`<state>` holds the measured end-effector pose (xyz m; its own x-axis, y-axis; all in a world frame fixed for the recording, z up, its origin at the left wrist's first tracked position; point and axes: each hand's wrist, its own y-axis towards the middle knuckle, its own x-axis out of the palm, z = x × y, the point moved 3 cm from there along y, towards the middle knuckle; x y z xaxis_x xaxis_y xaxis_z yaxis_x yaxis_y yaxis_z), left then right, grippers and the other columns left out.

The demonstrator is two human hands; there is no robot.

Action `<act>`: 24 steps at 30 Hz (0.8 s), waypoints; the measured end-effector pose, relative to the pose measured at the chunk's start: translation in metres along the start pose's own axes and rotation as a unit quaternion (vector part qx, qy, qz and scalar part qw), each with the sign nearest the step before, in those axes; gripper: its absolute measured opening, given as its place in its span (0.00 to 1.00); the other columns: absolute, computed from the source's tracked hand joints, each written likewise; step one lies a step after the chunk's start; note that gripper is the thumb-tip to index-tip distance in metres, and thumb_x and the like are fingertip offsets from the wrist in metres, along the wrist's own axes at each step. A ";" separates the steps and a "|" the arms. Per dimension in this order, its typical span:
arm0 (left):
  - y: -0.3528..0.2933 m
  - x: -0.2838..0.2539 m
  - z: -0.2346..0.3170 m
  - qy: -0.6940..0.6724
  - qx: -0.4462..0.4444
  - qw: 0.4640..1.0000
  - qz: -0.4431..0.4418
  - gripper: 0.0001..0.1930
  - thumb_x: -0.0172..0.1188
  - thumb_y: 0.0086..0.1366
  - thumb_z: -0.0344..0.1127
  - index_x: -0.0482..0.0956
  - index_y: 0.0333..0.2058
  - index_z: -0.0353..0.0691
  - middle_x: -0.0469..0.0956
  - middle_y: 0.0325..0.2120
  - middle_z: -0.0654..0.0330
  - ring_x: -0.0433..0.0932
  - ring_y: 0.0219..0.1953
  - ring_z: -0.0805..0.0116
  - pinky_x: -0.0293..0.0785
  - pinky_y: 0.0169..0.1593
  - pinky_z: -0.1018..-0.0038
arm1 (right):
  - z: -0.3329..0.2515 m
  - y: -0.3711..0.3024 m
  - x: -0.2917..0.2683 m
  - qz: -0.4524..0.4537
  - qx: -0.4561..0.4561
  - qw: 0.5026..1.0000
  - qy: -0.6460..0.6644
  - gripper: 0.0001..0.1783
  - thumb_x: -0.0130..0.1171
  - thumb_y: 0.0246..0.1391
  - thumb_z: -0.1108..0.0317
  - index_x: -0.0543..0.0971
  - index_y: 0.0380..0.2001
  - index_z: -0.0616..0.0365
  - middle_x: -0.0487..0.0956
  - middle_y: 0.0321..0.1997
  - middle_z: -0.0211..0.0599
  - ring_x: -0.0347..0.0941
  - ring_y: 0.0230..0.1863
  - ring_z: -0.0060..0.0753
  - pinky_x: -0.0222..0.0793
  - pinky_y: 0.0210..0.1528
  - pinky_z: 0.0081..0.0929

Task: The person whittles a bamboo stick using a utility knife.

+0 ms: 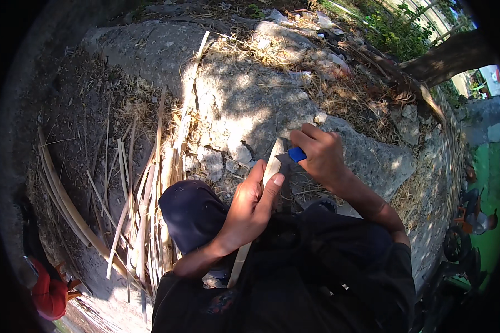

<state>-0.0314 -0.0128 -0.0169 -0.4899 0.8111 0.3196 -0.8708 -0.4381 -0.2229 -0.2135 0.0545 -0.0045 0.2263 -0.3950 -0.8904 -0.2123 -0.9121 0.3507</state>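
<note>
My left hand [250, 205] is closed around a pale, flat strip of split wood or bamboo [272, 162]. Its upper end points away from me, and its lower part runs beneath my wrist toward my lap. A knife [296, 154] with a blue handle sits in the closed fist of my right hand [323, 151]. The dark blade lies at the strip's edge near the upper end, just beyond my left thumb. Most of the handle is hidden inside my right fingers.
Many long split strips [147, 216] lie in a loose pile at my left. Broken concrete slabs [233, 94] and rubble spread ahead, with dry grass and litter. A tree trunk [450, 58] leans in at upper right. A person in red [47, 294] is at lower left; another sits far right.
</note>
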 end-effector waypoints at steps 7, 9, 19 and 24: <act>-0.011 0.022 0.000 0.078 0.043 0.989 -0.114 0.12 0.52 0.81 0.40 0.68 0.39 0.37 0.63 0.20 0.65 0.62 0.23 0.79 0.60 0.28 0.74 | 0.100 0.001 0.023 0.026 0.102 0.984 -0.142 0.06 0.66 0.50 0.71 0.77 0.28 0.58 0.74 0.21 0.41 0.78 0.26 0.52 0.72 0.26 0.47; 0.000 0.014 -0.002 0.032 0.005 0.995 -0.091 0.12 0.50 0.81 0.41 0.68 0.40 0.39 0.65 0.21 0.68 0.63 0.22 0.81 0.61 0.27 0.77 | 0.131 0.005 0.011 0.050 0.106 0.981 -0.158 0.06 0.65 0.53 0.70 0.78 0.27 0.59 0.75 0.20 0.41 0.78 0.24 0.51 0.72 0.26 0.45; 0.000 0.001 0.005 -0.026 -0.045 0.996 -0.068 0.12 0.48 0.82 0.42 0.71 0.42 0.40 0.65 0.20 0.72 0.62 0.21 0.84 0.59 0.25 0.80 | 0.007 0.003 -0.023 -0.018 -0.025 0.989 0.142 0.12 0.69 0.42 0.72 0.76 0.29 0.58 0.75 0.26 0.38 0.74 0.23 0.50 0.69 0.24 0.40; -0.002 0.001 0.004 0.028 -0.008 0.998 -0.055 0.13 0.48 0.82 0.43 0.71 0.43 0.38 0.65 0.20 0.72 0.63 0.22 0.84 0.60 0.26 0.79 | -0.003 0.000 -0.019 -0.037 -0.051 0.994 0.092 0.13 0.71 0.42 0.68 0.78 0.32 0.55 0.74 0.27 0.34 0.77 0.24 0.46 0.72 0.23 0.39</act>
<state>-0.0302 -0.0130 -0.0129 -0.3871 0.8749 0.2910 -0.9186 -0.3387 -0.2036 -0.2150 0.0617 0.0127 0.4100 -0.3315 -0.8497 -0.0929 -0.9420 0.3226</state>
